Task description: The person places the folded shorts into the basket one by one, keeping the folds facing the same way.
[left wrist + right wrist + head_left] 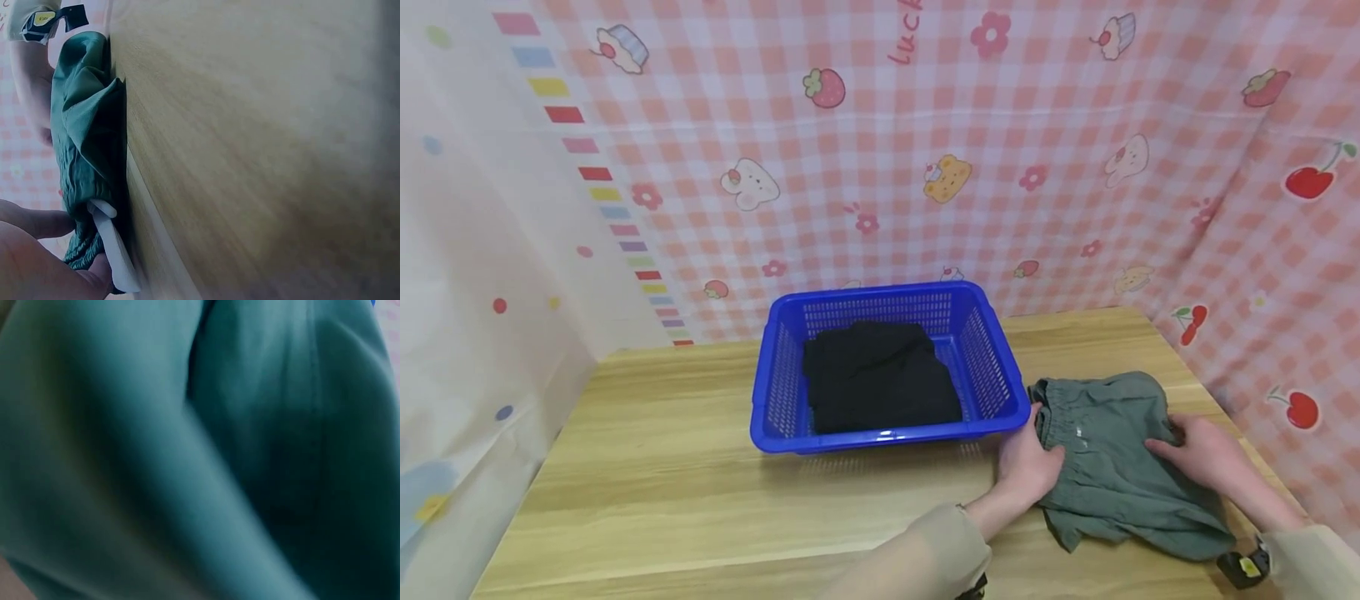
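Dark green shorts (1112, 467) with a gathered elastic waistband lie folded on the table, right of the blue basket. My left hand (1028, 462) grips the waistband end beside the basket's near right corner, thumb on top. At the opposite side, my right hand (1210, 454) holds the edge of the shorts, its thumb over the cloth and its other fingers mostly hidden. In the left wrist view, a white strip (115, 253) sticks out by the waistband near the left fingers (47, 223). Green cloth (269, 425) fills most of the right wrist view, partly blurred.
The blue plastic basket (887, 435) stands mid-table with folded black cloth (880, 375) inside. Beneath is a light wood-grain table (662, 483). A pink checked curtain (880, 150) hangs behind and along the right edge, and a white dotted sheet (475, 292) hangs at left.
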Tool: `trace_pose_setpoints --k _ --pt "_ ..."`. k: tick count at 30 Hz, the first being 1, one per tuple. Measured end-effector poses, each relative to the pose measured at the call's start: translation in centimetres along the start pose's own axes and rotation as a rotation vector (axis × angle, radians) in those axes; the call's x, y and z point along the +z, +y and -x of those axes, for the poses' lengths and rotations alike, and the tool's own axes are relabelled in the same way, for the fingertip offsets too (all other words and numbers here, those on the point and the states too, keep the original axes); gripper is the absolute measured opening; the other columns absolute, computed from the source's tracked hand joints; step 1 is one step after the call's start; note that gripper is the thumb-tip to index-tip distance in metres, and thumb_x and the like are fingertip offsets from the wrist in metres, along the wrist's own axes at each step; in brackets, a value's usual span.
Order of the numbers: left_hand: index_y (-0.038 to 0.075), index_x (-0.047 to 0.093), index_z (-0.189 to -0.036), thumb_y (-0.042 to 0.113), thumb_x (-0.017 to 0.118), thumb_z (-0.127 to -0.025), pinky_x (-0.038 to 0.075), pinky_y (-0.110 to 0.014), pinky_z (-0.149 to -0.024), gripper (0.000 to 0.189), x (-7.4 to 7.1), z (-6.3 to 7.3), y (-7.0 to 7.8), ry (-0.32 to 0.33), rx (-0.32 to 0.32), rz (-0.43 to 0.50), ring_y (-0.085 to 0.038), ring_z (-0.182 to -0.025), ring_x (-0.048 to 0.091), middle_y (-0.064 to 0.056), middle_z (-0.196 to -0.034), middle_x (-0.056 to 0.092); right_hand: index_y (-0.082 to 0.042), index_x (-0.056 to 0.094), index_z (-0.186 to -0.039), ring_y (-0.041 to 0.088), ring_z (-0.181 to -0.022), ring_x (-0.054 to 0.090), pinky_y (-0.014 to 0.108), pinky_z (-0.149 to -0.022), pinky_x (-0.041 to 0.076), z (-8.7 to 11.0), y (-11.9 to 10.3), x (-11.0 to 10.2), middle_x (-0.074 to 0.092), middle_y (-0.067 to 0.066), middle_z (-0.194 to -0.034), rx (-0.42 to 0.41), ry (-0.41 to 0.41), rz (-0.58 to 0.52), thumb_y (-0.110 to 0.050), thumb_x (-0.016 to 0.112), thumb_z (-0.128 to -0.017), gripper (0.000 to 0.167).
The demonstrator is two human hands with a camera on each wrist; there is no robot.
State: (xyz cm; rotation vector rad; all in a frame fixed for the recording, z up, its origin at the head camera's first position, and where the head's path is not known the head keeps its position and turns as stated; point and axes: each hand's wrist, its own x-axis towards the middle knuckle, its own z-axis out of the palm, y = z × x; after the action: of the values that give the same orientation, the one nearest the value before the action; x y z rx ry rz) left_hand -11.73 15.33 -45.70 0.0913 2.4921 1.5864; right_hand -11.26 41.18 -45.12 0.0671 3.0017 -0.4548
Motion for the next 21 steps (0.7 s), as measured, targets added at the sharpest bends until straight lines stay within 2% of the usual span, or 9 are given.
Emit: trace_pose_setpoints --k 2,4,6,9,10,12,17,20,21 --pt "0.016 0.059 -0.146 0.010 0.076 -0.088 0.050 -0.036 -0.116 0.060 -0.1 0.0 0.0 0.001 0.011 -0.016 -0.028 -0.143 0.057 -0.010 -0.153 0.060 0.021 0.060 -0.112 0.044 -0.083 0.066 0.051 -0.069 0.053 0.0 -0.1 -0.1 0.066 0.032 -0.088 0.000 0.001 -0.009 -0.023 0.075 -0.094 0.050" --pt "0.016 0.060 -0.145 0.010 0.077 -0.088 0.050 -0.035 -0.115 0.059 -0.2 0.1 -0.1 -0.002 0.015 -0.026 -0.028 -0.143 0.057 -0.009 -0.152 0.061 0.020 0.060 -0.108 0.040 -0.079 0.064 0.049 -0.066 0.052 0.0 -0.1 -0.1 0.065 0.028 -0.084 -0.004 0.004 -0.016 -0.023 0.076 -0.092 0.049" --pt "0.016 0.061 -0.143 0.010 0.078 -0.088 0.050 -0.034 -0.115 0.059 -0.3 0.1 -0.2 -0.006 0.018 -0.036 -0.027 -0.142 0.057 -0.009 -0.151 0.062 0.021 0.059 -0.109 0.044 -0.082 0.066 0.052 -0.068 0.054 0.1 -0.2 -0.2 0.067 0.031 -0.088 -0.001 0.000 -0.019 -0.022 0.078 -0.091 0.051" --pt "0.016 0.062 -0.142 0.011 0.080 -0.087 0.051 -0.034 -0.113 0.058 -0.4 0.3 -0.4 -0.018 0.022 -0.052 -0.028 -0.140 0.059 -0.009 -0.148 0.064 0.020 0.060 -0.107 0.039 -0.077 0.063 0.046 -0.065 0.052 0.2 -0.4 -0.2 0.066 0.028 -0.086 -0.005 0.006 -0.032 -0.019 0.078 -0.090 0.047" --pt "0.016 0.062 -0.141 0.011 0.081 -0.086 0.052 -0.034 -0.112 0.058 -0.5 0.4 -0.4 -0.021 0.022 -0.060 -0.028 -0.138 0.060 -0.009 -0.146 0.065 0.017 0.061 -0.102 0.034 -0.073 0.059 0.042 -0.062 0.048 0.3 -0.4 -0.1 0.064 0.023 -0.081 -0.004 0.007 -0.039 -0.019 0.078 -0.090 0.042" --pt "0.016 0.063 -0.140 0.012 0.082 -0.085 0.053 -0.033 -0.110 0.058 -0.7 0.5 -0.5 -0.027 0.026 -0.073 -0.028 -0.135 0.062 -0.009 -0.143 0.067 0.017 0.061 -0.102 0.032 -0.073 0.058 0.042 -0.062 0.048 0.4 -0.4 -0.1 0.063 0.022 -0.081 -0.005 0.005 -0.043 -0.018 0.078 -0.090 0.041" --pt "0.016 0.065 -0.134 0.014 0.083 -0.082 0.054 -0.030 -0.105 0.055 -1.2 0.8 -0.8 -0.032 0.048 -0.108 -0.028 -0.130 0.065 -0.009 -0.137 0.070 0.018 0.061 -0.107 0.046 -0.086 0.067 0.056 -0.071 0.056 0.8 -0.4 0.3 0.068 0.034 -0.094 -0.025 0.011 -0.040 -0.019 0.080 -0.090 0.045" --pt "0.016 0.067 -0.130 0.013 0.081 -0.082 0.054 -0.030 -0.103 0.051 -1.6 1.0 -1.0 -0.037 0.062 -0.110 -0.028 -0.128 0.065 -0.009 -0.135 0.071 0.008 0.060 -0.095 0.042 -0.083 0.067 0.048 -0.065 0.052 1.1 -0.6 0.5 0.067 0.026 -0.088 -0.042 0.028 -0.044 -0.019 0.081 -0.090 0.034" --pt "0.016 0.067 -0.129 0.013 0.081 -0.082 0.054 -0.030 -0.102 0.049 -1.7 1.1 -1.0 -0.038 0.066 -0.110 -0.028 -0.127 0.065 -0.009 -0.134 0.071 0.007 0.060 -0.095 0.042 -0.083 0.067 0.048 -0.066 0.052 1.2 -0.8 0.5 0.068 0.026 -0.088 -0.045 0.032 -0.045 -0.018 0.081 -0.090 0.033"
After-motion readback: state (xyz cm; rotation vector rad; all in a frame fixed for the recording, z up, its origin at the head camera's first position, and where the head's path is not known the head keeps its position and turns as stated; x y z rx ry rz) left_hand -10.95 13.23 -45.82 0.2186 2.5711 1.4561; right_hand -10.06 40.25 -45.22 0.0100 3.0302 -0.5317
